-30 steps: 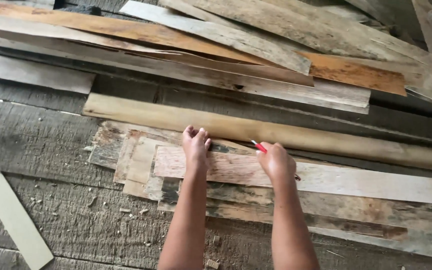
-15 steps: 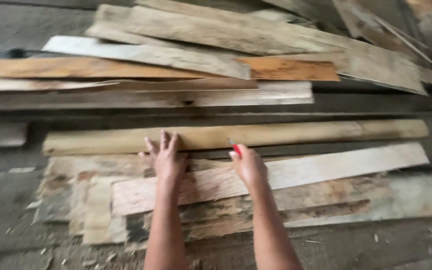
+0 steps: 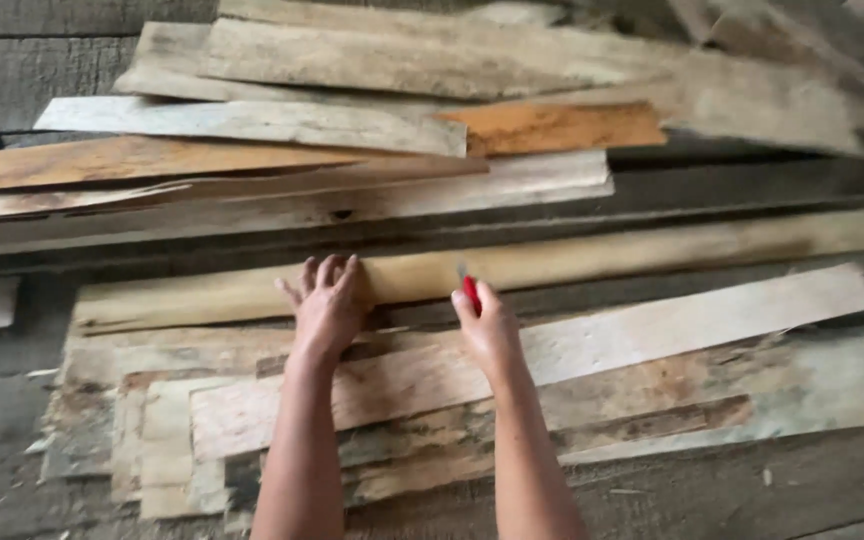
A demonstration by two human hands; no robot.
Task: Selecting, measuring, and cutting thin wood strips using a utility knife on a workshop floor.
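The left hand [image 3: 330, 305] lies flat, fingers spread, on the long pale plank [image 3: 552, 268], seemingly to steady it. The right hand [image 3: 487, 325] has its fingers closed around a red pencil [image 3: 470, 290] (tip blurred) just near of that plank, over the slanted board [image 3: 652, 325]; more boards [image 3: 282, 125] lie farther off.

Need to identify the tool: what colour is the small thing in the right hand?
Red: the small tool gripped in the right hand, seen clearest in the head view.
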